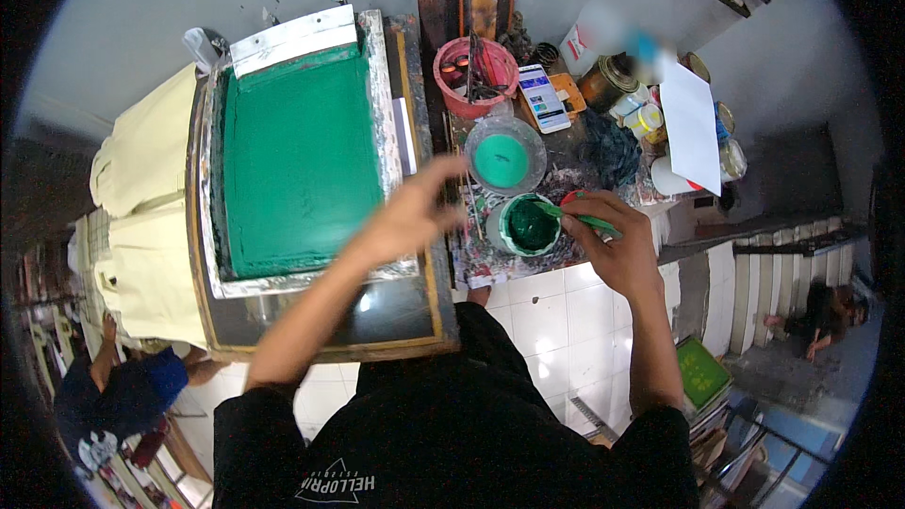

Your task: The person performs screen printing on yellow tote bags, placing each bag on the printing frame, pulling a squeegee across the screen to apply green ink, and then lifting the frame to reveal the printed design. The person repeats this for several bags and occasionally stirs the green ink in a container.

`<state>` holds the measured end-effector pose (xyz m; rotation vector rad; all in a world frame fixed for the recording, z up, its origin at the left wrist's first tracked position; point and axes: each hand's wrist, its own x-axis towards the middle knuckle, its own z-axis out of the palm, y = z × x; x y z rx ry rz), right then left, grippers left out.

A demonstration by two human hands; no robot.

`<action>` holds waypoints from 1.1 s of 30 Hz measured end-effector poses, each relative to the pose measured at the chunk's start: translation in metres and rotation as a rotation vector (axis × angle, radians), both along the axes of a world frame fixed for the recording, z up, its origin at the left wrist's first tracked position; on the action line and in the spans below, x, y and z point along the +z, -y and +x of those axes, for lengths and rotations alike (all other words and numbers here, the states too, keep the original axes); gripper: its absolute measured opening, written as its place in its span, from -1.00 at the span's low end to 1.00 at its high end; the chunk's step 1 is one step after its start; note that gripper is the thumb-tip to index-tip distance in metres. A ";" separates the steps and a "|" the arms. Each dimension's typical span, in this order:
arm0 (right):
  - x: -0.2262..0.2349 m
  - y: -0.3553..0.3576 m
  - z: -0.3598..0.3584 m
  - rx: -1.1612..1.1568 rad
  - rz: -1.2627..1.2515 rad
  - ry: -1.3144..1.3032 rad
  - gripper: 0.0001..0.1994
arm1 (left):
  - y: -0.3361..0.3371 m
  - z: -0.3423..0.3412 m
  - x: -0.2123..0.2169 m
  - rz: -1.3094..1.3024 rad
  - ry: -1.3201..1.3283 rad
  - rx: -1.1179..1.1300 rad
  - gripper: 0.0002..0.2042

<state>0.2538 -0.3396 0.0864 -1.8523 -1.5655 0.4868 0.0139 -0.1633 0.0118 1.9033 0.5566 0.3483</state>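
Note:
My right hand [613,243] is closed around a slim green stick [597,223]. Its far end reaches over the rim of a white tub of dark green ink [533,226], and whether that end is a spoon or a blade I cannot make out. My left hand [410,215], blurred by motion, is held with fingers apart and nothing visible in it, between the screen-printing frame and the tub. Inside that frame [382,108] the mesh is coated in green. Just behind the tub stands a clear bowl with lighter green liquid [501,158].
A white-faced bar [292,41] lies across the frame's far end. Behind the bowl are a pink basket of tools [476,75] and a phone [545,99]. Several jars and a white sheet [691,123] crowd the right. Pale cloth [141,160] hangs left; another person [123,391] is lower left.

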 end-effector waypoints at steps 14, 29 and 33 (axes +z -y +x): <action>-0.021 0.019 0.050 0.582 0.192 0.303 -0.82 | 0.192 0.092 -0.113 -0.034 -0.088 0.658 0.11; 0.020 0.021 0.067 0.594 -0.063 0.231 -0.87 | 0.174 0.099 -0.085 0.451 0.306 0.622 -0.07; 0.044 0.032 0.055 0.338 -0.150 -0.380 -0.92 | 0.149 0.064 -0.033 0.678 0.364 0.558 0.11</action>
